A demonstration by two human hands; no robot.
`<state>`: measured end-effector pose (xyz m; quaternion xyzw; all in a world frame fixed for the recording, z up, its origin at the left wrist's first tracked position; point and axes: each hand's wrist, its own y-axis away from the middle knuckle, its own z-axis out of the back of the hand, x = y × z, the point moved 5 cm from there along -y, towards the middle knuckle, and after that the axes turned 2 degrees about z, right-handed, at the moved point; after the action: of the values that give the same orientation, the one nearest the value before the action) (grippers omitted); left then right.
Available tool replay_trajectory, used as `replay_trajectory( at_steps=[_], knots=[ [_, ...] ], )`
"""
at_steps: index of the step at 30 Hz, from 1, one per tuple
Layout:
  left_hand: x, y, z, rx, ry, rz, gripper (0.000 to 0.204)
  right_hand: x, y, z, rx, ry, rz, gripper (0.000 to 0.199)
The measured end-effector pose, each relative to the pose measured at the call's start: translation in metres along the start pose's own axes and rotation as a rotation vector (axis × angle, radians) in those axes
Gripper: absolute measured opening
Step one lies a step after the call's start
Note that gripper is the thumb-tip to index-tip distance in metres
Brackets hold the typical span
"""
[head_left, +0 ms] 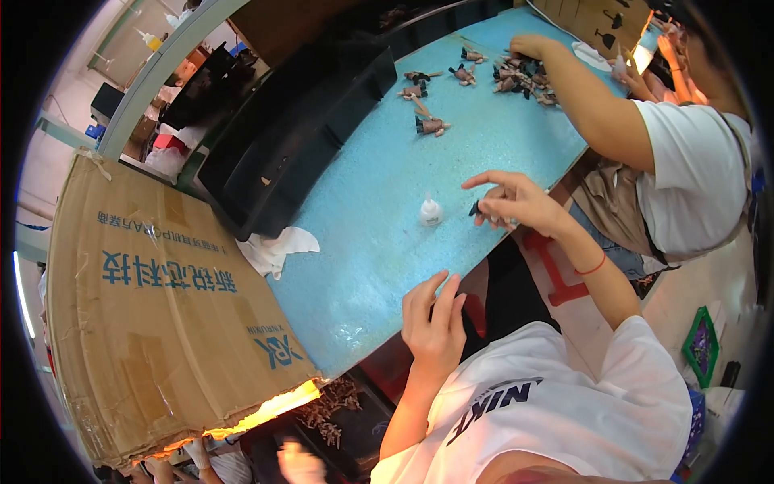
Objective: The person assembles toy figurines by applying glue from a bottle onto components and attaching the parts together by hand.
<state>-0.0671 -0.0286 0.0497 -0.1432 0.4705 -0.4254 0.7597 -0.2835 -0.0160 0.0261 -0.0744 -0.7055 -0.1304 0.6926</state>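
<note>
Black small part (476,209) is pinched at the fingertips of the right hand (516,203); most of it is hidden by the fingers, so its kind cannot be told. Index finger is stretched out straight toward the left, the other fingers are curled around the part. The part is held just above the near edge of the blue table (363,202), close beside a small white squeeze bottle (430,211) standing upright on the tabletop.

Left hand (434,319) is seen at the table's near edge, fingers loosely together and pointing up; nothing is seen held in it. Whether the fingertips touch the edge cannot be told.

Far end of the table: a scatter of small brown figurines (484,81) with dark bits, too small to make out in detail. A co-worker's hand (528,46) rests among them; the co-worker's other hand is mostly cut off near the top right rim.

White crumpled cloth (278,248) lies on the table's left edge, partly tucked under a black tray stack (282,153). A large cardboard box (161,306) fills the lower left; its lower part is cut off by the rim. Below the box, more brown pieces are seen in a dim bin (330,415), blurred.
</note>
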Motion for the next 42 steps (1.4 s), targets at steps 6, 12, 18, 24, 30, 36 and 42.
replay_trajectory(
  at_steps=[6, 12, 18, 24, 30, 36, 42],
  knots=[
    [0.006, 0.0, 0.02, -0.045, 0.016, 0.033, 0.03, -0.026, -0.034, 0.0, -0.176, 0.415, 0.314, 0.032],
    [0.006, 0.041, 0.109, -0.224, -0.048, -0.297, 0.018, -0.05, -0.032, 0.013, -0.331, 1.005, 0.599, 0.034],
    [0.046, 0.083, 0.204, -0.323, -0.46, -0.184, 0.011, -0.045, -0.014, -0.006, -0.21, 0.943, 0.498, 0.036],
    [0.152, 0.112, 0.256, -0.4, -0.53, 0.549, 0.014, -0.037, 0.001, 0.004, -0.193, 0.771, 0.376, 0.036],
    [0.231, 0.093, 0.256, -0.292, -0.616, 0.537, 0.02, -0.029, 0.012, -0.001, -0.199, 0.633, 0.242, 0.031],
    [0.249, 0.066, 0.258, -0.001, -0.736, 0.837, 0.034, -0.028, 0.024, -0.017, -0.161, 0.658, 0.345, 0.031],
    [0.25, 0.074, 0.267, -0.06, -0.824, 0.826, 0.03, -0.027, 0.028, -0.027, -0.127, 0.669, 0.338, 0.03]
  ],
)
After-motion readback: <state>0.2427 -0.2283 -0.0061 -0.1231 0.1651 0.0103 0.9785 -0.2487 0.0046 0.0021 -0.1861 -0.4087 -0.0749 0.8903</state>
